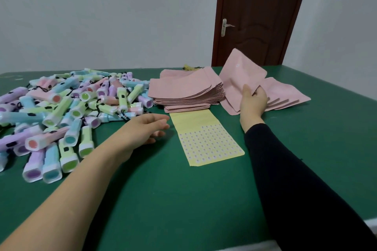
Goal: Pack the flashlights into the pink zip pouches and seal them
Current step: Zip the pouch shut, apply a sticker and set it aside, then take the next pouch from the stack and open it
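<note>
Flashlights [67, 108] in pastel pink, green, blue and purple lie heaped in a loose pile on the left half of the table, many with their round lens ends turned toward the near edge and black wrist cords tangled among them. Just right of the pile, toward the far side, sits a stack of pink pouches [187, 91], flat and empty, its top sheets curling slightly.

Right of that stack the right hand [253, 102] grips a lifted pouch [240, 75] by its lower edge, with the thumb on the near face and the fingers curled behind. This pouch stands tilted up off the table, its top corner leaning toward the far left. Under and beyond the hand, more pouches lie as a fanned row [285, 95] that spreads toward the right.

The left hand [146, 128] rests on the table near the right fringe of the flashlight pile. Its fingers are relaxed and loosely extended and hold nothing; their tips are just beside a yellow sticker sheet [206, 140]. The sheet lies flat in front of the stack, with small pale dots covering its near part.

The left forearm is bare and the right arm wears a black sleeve [285, 169]. A green table [183, 199] carries everything. Behind it a dark brown door [259, 16] stands shut in the white wall at the far right.
</note>
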